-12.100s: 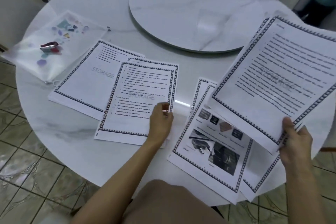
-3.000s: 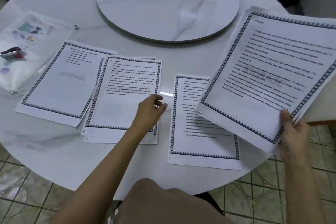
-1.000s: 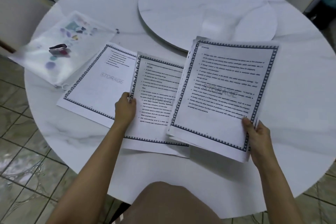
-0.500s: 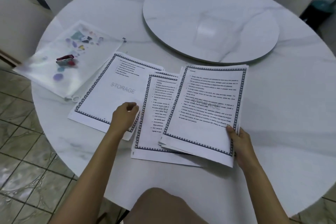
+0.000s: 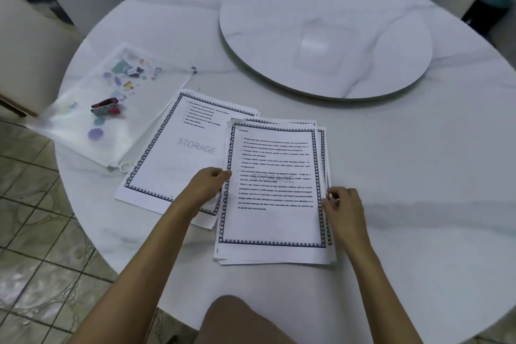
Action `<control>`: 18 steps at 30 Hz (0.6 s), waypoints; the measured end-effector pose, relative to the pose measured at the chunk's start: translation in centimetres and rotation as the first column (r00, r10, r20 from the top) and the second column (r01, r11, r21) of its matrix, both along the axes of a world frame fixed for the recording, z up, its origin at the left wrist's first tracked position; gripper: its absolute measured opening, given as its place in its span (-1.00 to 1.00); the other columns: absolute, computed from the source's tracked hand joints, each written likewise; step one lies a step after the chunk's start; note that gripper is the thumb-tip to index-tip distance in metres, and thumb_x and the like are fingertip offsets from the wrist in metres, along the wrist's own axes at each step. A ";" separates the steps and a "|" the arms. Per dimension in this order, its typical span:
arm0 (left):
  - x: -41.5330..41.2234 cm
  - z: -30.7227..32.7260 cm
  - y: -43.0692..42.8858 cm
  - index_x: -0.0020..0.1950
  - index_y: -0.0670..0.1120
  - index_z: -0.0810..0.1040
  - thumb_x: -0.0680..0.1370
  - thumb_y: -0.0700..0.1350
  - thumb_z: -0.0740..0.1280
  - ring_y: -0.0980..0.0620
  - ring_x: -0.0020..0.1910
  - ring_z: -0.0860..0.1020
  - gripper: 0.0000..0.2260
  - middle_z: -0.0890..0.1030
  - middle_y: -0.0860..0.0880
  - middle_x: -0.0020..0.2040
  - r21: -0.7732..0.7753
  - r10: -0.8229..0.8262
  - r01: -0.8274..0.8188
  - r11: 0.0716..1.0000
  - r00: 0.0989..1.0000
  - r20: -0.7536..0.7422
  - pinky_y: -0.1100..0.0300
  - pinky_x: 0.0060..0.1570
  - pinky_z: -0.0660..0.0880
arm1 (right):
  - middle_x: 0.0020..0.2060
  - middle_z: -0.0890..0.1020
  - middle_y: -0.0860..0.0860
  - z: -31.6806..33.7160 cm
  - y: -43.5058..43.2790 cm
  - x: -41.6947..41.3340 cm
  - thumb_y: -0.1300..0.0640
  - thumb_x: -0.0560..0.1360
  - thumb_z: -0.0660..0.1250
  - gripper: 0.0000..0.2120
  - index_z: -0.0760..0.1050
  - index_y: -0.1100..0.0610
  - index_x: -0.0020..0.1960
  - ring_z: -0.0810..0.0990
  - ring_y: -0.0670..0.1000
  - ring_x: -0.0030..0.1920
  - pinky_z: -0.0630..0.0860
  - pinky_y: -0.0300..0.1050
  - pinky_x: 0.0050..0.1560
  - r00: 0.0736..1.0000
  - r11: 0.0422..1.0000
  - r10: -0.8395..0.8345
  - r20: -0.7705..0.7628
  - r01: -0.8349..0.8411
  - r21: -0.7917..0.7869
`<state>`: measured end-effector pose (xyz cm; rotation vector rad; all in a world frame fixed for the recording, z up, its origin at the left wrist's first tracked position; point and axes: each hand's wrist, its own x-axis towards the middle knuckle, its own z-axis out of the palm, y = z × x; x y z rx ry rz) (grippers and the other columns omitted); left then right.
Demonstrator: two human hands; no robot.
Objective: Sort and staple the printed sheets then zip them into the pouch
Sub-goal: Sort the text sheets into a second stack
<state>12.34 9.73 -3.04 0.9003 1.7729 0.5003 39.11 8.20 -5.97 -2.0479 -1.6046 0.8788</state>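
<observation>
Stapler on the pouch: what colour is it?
Dark red or maroon stapler with a grey underside, lying on the clear pouch; head view, the only one.

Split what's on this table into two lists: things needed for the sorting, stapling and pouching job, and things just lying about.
For the job:
- stack of sheets, both hands at its edges
- cover sheet marked STORAGE, left of the stack
- clear zip pouch
- small red stapler lying on or in the pouch

Lying about:
- round turntable in the table's centre
- chairs around the table
</observation>
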 end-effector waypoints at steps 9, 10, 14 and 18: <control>0.8 -0.5 0.6 0.31 -0.18 0.40 0.55 0.12 0.21 -0.08 0.12 0.52 -0.53 0.53 -0.12 0.19 -0.070 -0.043 0.044 0.997 0.999 0.017 -0.03 0.26 0.42 | 0.17 0.35 0.19 0.4 2.2 -0.1 0.18 0.56 0.19 -0.77 0.41 0.23 0.19 0.39 0.10 0.06 0.31 -0.17 0.10 0.987 0.976 -0.132 -0.089 0.114 -0.184; 1.1 -0.6 0.7 0.26 -0.18 0.44 0.56 0.09 0.21 -0.05 0.03 0.52 -0.59 0.54 -0.10 0.10 -0.065 -0.047 0.048 0.997 0.999 0.012 -0.01 0.22 0.45 | 0.16 0.38 0.20 0.5 2.3 -0.1 0.19 0.56 0.19 -0.75 0.42 0.25 0.20 0.41 0.08 0.00 0.31 -0.19 0.04 0.985 0.975 -0.134 -0.113 0.110 -0.193; 2.2 -1.0 1.4 0.02 -0.16 0.46 0.57 0.02 0.22 0.02 -0.21 0.42 -0.76 0.46 -0.04 -0.19 -0.042 -0.063 0.061 0.997 0.997 -0.049 0.09 -0.07 0.41 | 0.23 0.48 0.22 0.8 2.3 0.4 0.15 0.58 0.20 -0.65 0.36 0.25 0.33 0.49 0.16 0.18 0.42 -0.02 0.16 0.965 0.960 -0.173 -0.195 0.121 -0.251; 2.9 -0.9 1.4 0.09 -0.23 0.46 0.57 -0.02 0.24 -0.12 0.00 0.51 -0.72 0.52 -0.16 0.04 0.001 -0.089 0.090 0.996 0.991 -0.102 0.15 -0.08 0.36 | 0.25 0.48 0.10 0.6 1.9 1.1 0.11 0.56 0.24 -0.62 0.34 0.13 0.36 0.49 0.13 0.21 0.44 0.13 0.26 0.920 0.942 -0.245 -0.306 0.152 -0.298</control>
